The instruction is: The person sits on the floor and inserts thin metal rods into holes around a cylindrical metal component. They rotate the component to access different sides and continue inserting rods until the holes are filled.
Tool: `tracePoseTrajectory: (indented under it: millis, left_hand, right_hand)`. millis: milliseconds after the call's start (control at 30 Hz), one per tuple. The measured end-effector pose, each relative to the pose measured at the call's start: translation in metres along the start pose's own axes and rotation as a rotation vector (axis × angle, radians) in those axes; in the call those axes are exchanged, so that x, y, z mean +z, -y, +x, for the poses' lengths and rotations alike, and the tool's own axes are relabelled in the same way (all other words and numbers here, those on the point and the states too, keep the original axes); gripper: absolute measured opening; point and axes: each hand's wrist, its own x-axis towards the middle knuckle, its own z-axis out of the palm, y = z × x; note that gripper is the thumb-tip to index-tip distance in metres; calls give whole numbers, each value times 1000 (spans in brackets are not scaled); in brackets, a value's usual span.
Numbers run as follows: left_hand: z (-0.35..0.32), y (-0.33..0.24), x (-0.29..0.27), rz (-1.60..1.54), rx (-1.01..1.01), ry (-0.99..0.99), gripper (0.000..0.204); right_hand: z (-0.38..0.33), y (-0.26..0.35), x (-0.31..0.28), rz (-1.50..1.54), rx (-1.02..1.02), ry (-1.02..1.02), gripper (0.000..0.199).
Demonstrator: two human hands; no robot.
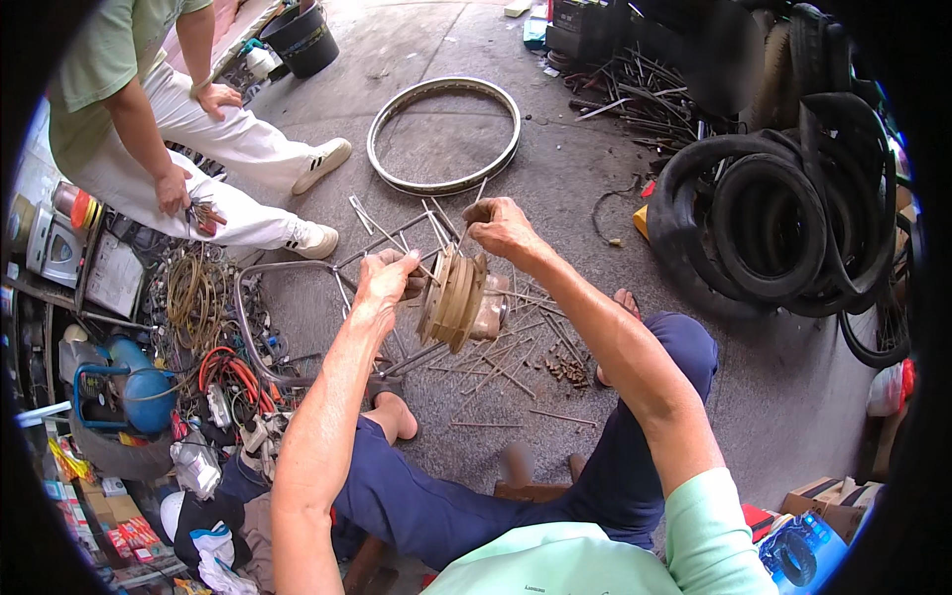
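Observation:
In front of my knees is a dull brown metal wheel hub, tilted, with several thin spokes sticking out of it. My left hand is closed at its left flange, the thumb against a spoke that crosses there. Above the hub, my right hand pinches a thin spoke, whose end shows over the fingertips. Its lower part is hidden by the hand. Loose spokes lie scattered on the ground below the hub, beside a small heap of brown metal bits. Farther off, a bare wheel rim lies flat.
A metal tube frame stands under and left of the hub. Tyres are piled at right, near a heap of metal rods. Cables and tools crowd the left. Another person in white trousers stands far left, near a black bucket.

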Motion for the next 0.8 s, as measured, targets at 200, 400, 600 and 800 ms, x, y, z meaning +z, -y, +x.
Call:
tracePoseTrajectory:
  millis: [200, 400, 600, 800]
  left_hand:
    - [8, 2, 2, 62, 15, 3, 19]
    - [10, 3, 3, 54, 2, 74, 25]
    - [15, 5, 6, -212, -46, 176, 71]
    - [23, -8, 18, -530, -83, 217, 104]
  right_hand:
    - [-1, -3, 7, 107, 33, 142, 36]
    - [-7, 9, 7, -77, 141, 84, 35]
    - [-17, 23, 0, -337, 249, -3, 26]
    - [-24, 16, 6, -537, 5, 8, 25]
